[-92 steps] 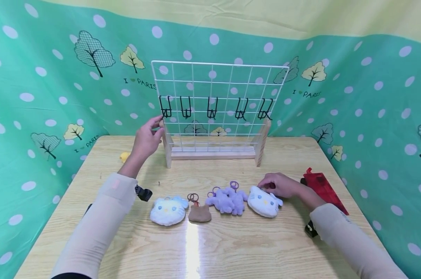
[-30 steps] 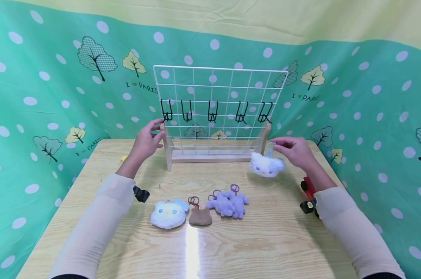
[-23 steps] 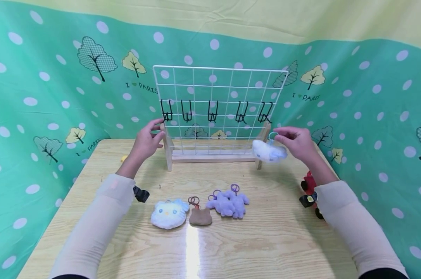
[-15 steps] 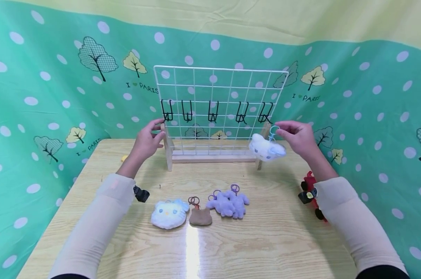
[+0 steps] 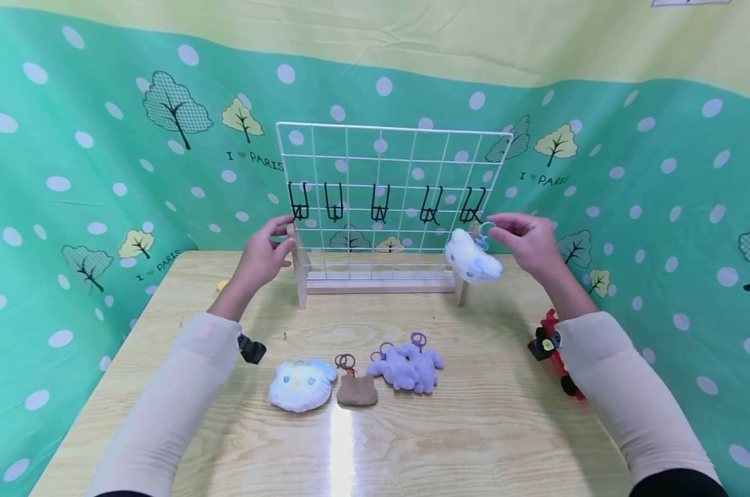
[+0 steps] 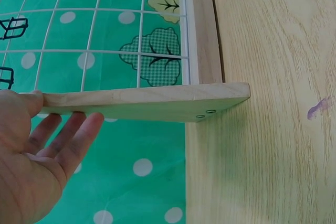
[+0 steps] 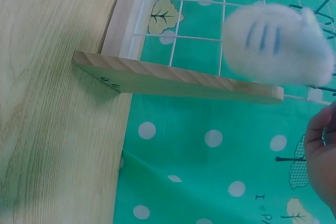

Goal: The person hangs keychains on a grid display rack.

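Note:
My right hand (image 5: 527,241) pinches the light-blue ring (image 5: 485,236) of a white plush cat-head keychain (image 5: 470,257). The plush hangs tilted in front of the right post of a white wire grid rack (image 5: 381,128), below the rightmost black hook (image 5: 472,207). In the right wrist view its striped cheek shows beside the wooden post (image 7: 178,80). My left hand (image 5: 264,252) touches the rack's left wooden post (image 6: 147,100) near its top, fingers loosely extended. A second white cat-head plush (image 5: 302,386), a brown plush (image 5: 357,391) and purple plush keychains (image 5: 406,366) lie on the table.
Several black hooks (image 5: 380,206) line the grid in one row. On the right, a red toy with black wheels (image 5: 561,362) sits partly behind the right wrist. A small yellow thing (image 5: 221,284) is beside the left forearm. Polka-dot cloth (image 5: 164,172) hangs behind the wooden table (image 5: 474,442).
My right hand has lifted the right white cat plush off the table by its ring, up and back to the rack's right post. The left hand stays at the left post.

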The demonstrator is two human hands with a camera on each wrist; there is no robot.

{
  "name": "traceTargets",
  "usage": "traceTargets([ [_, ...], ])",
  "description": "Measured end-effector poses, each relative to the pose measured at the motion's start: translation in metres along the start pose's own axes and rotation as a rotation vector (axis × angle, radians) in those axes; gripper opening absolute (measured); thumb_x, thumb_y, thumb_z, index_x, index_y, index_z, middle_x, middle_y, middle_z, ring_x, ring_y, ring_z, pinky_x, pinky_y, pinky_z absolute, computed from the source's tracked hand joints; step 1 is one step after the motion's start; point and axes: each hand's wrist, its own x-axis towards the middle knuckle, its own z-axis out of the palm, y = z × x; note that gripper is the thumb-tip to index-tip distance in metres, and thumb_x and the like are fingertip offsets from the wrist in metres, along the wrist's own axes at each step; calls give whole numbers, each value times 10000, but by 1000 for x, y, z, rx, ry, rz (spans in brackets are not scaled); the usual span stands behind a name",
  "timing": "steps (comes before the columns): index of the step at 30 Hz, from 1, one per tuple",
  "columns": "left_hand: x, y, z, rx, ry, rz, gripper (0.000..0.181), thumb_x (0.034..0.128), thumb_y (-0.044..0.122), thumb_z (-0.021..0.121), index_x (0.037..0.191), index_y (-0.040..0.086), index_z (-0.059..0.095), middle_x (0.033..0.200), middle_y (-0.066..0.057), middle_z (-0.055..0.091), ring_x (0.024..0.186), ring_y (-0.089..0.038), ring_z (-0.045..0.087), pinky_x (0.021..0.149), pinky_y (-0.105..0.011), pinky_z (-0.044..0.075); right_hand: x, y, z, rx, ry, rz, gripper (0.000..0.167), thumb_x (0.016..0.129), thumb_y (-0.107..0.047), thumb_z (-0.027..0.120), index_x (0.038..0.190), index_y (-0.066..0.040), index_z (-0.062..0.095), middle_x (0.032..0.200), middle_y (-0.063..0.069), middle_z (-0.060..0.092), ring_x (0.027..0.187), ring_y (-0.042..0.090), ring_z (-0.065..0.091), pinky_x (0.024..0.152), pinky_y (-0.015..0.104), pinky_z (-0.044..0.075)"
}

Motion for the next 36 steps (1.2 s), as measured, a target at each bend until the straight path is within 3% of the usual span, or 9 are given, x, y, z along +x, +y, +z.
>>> traceTargets([
  [10, -1, 1, 1, -6, 4, -2, 536, 1065, 164, 538, 1562, 290, 381, 1474, -171, 525, 1195, -374, 641, 814, -402, 655, 6, 1, 7, -14, -26, 33, 306, 963, -282, 724, 1204, -94, 732, 941, -138, 701, 840, 151, 605, 661, 156, 522],
  [21, -2, -1, 2, -3, 5, -3, 531, 1067, 184, 537, 1561, 301, 381, 1475, -167, 525, 1202, -380, 637, 812, -402, 656, 8, 13, 10, -32, -5, 13, 328, 988, -320, 684, 1249, -121, 696, 981, -81, 643, 811, 145, 536, 621, 178, 465],
  [26, -1, 0, 1, 10, 7, 5, 536, 1069, 181, 533, 1567, 295, 371, 1479, -174, 520, 1201, -387, 638, 820, -414, 653, 5, 16, 9, -26, -8, 15, 349, 1004, -327, 658, 1267, -98, 680, 960, -67, 618, 782, 154, 527, 599, 185, 464],
  [31, 1, -1, 0, 7, 5, 13, 537, 1068, 187, 535, 1569, 291, 370, 1492, -177, 513, 1201, -389, 638, 825, -417, 652, -4, 25, 7, -26, -40, 43, 351, 1014, -342, 640, 1268, -102, 675, 945, -22, 619, 792, 271, 577, 603, 201, 521],
  [36, 1, -1, 0, 0, -1, 19, 530, 1067, 185, 535, 1565, 274, 379, 1481, -177, 524, 1198, -390, 642, 822, -414, 654, -16, 37, 8, -48, -81, 66, 317, 1026, -333, 621, 1227, -94, 674, 987, 81, 638, 797, 241, 595, 632, 209, 553],
])
